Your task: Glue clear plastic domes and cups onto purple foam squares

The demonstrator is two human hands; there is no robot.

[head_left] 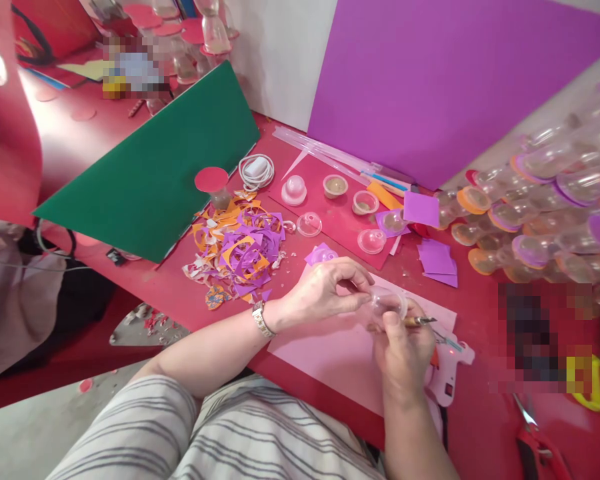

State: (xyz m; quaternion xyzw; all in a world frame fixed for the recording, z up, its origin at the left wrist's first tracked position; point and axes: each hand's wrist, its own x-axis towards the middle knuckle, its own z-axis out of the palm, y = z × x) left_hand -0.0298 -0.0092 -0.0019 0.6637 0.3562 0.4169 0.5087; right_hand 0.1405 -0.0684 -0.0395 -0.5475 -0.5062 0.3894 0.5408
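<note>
My right hand (403,343) wraps around a small clear plastic dome cup (391,301) with a rounded end and a rimmed edge. A pointed tool (420,321) with a metal tip and a tan handle pokes out of the same hand; its exact kind is unclear. The thumb and fingers of my left hand (337,287) pinch at the cup's left end. Beneath both hands lies a pink sheet (325,347). A white glue gun (450,373) rests on the table just right of my right hand.
Purple and orange paper scraps (247,250) are heaped at left, before a green board (155,160). Clear dome lids (309,225) and filled cups (335,187) stand ahead. Purple paper squares (437,262) lie at right, near stacked clear hourglass shapes (545,220). Red-handled pliers (540,453) sit lower right.
</note>
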